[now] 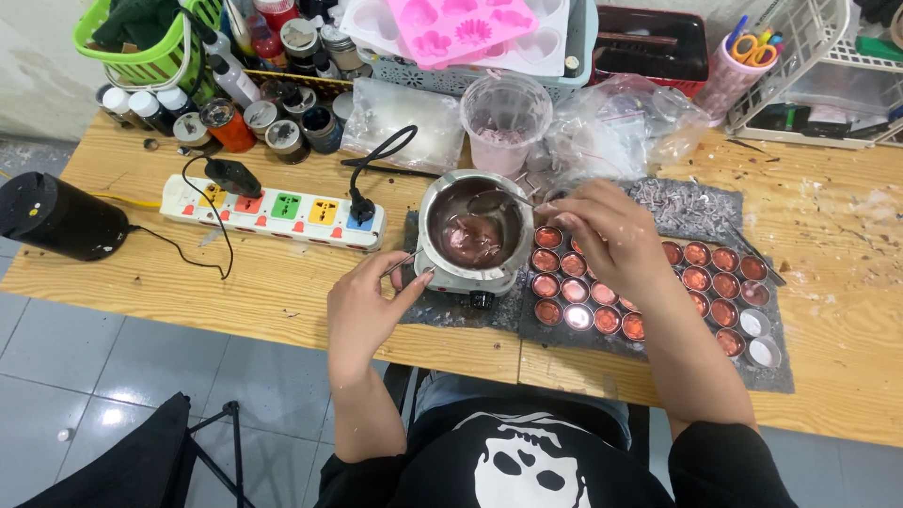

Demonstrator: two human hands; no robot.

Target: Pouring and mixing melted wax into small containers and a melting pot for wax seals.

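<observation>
— Hands first: what is each one doing?

— Left hand is gripping a thin metal handle that is sticking out from the side of the round white electric melting pot, fingers curled closed around it. Right hand is pinching a small metal spoon, narrow-fingered, with the spoon's bowl reaching over the pot's rim.

— And where is the pot sitting?

— It is standing on a dark grey felt mat on the pale wooden worktop, directly in front of the person, holding glossy brownish-pink melted wax.

— What is lying beside it?

— Rows of small round metal tealight cups, most filled with reddish wax, are sitting just to the right of the pot, partly under the right forearm. Two at the far right are looking white.

— Anything behind?

— A white power strip with coloured sockets is lying to the left, with a black plug in its blue end socket. A clear plastic cup is standing just behind the pot, and a pink silicone mould tray is resting on a basket farther back.
</observation>
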